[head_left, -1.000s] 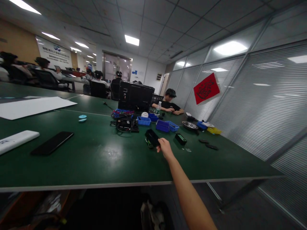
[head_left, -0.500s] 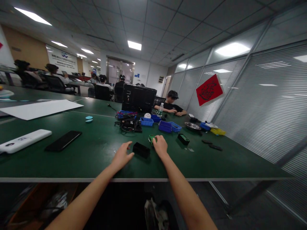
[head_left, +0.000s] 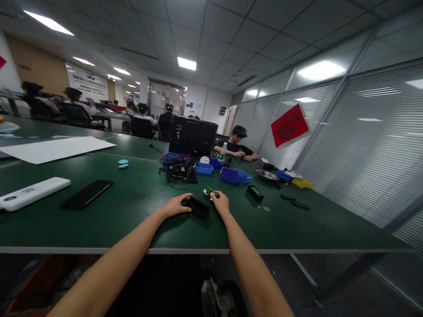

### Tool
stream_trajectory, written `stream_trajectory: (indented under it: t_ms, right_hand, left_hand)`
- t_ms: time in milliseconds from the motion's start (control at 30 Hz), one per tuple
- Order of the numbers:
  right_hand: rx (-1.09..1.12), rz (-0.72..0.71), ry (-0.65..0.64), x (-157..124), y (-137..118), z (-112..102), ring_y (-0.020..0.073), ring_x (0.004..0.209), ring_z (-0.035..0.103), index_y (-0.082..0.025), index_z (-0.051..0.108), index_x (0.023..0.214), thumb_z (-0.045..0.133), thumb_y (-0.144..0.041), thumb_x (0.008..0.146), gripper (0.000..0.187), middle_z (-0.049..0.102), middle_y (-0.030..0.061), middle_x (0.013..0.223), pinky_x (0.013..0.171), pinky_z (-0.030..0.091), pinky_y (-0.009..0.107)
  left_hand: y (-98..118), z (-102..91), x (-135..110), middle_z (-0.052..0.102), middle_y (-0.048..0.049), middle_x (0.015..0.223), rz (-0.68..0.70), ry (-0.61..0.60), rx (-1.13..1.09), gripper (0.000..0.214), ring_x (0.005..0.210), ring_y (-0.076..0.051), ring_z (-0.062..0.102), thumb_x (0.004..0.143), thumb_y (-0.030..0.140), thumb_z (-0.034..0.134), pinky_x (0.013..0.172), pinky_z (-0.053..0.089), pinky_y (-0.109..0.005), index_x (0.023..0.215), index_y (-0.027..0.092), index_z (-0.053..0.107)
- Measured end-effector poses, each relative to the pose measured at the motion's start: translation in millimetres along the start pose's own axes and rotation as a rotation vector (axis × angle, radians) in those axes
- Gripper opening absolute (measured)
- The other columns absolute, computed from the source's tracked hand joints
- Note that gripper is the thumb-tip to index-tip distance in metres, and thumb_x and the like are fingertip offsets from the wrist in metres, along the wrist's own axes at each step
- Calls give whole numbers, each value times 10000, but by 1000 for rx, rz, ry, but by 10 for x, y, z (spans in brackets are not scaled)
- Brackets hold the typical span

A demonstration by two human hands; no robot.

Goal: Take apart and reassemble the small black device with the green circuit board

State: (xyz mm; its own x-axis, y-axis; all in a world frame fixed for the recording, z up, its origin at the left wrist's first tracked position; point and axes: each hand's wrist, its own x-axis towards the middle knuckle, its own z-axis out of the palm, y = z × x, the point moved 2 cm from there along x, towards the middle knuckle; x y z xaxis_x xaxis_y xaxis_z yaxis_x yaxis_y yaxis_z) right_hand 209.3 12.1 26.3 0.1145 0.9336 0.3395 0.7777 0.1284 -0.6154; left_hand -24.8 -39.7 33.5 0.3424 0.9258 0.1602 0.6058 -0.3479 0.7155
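Observation:
My left hand (head_left: 176, 205) has its thumb and fingers around the left end of a black rectangular box (head_left: 199, 208) that lies on the green table. Just past the box's right end, my right hand (head_left: 220, 203) pinches a small circuit board (head_left: 209, 193), its pale and dark parts facing me at a tilt. The fingertips cover part of the board. To the right stands a second black box (head_left: 255, 193) with green showing inside it.
Blue bins (head_left: 229, 175), a black device with cables (head_left: 177, 172) and a monitor's back (head_left: 193, 135) stand farther off. A black phone (head_left: 87, 193) and a white oblong device (head_left: 35, 193) lie left. A metal bowl (head_left: 267, 176) is at right. Across the table sits a person (head_left: 238, 143).
My left hand has moved right and closed on the black box's end. The circuit board in my right hand has turned, from its green face to a paler side.

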Motion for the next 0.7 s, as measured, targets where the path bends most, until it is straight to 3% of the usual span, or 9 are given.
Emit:
stream_trajectory:
  t_ms: [167, 333, 500, 567, 700]
  right_hand:
    - [19, -10, -58, -3, -24, 7, 169, 863, 579, -179, 606, 1010, 519, -391, 746, 349, 639, 45, 955, 762, 420, 254]
    - [-137, -70, -38, -30, -31, -29, 212, 1007, 501, -163, 552, 1130, 570, -396, 715, 477, 586, 83, 1072, 852, 380, 290]
    - [-206, -103, -8, -11, -44, -98, 215, 916, 514, -143, 630, 1002, 587, -401, 699, 400, 558, 109, 970, 819, 392, 294]
    - [-110, -101, 45, 15, -69, -125, 193, 839, 526, -122, 633, 983, 601, -382, 681, 400, 540, 105, 943, 789, 405, 288]
    - [300, -141, 105, 21, -189, -149, 154, 740, 517, -119, 584, 1067, 547, -405, 710, 458, 548, 58, 872, 712, 429, 277]
  left_hand:
    - [3, 3, 27, 582, -1, 1121, 11, 32, 18, 596, 1041, -185, 529, 617, 354, 638, 909, 379, -270, 1187, 293, 475]
    - [-102, 17, 104, 603, -20, 1039, -99, 181, 68, 566, 967, -183, 560, 606, 322, 656, 839, 415, -268, 1142, 257, 484]
    - [-140, 18, 193, 611, -27, 1032, -100, 189, 104, 544, 957, -196, 565, 610, 350, 656, 803, 424, -276, 1119, 255, 489]
    - [-131, 18, 216, 615, -20, 1023, -91, 179, 94, 531, 947, -192, 569, 608, 352, 658, 800, 424, -273, 1104, 257, 493]
    - [-98, 20, 228, 620, -2, 1000, -75, 179, 78, 515, 931, -179, 576, 602, 331, 663, 813, 421, -262, 1087, 262, 503]
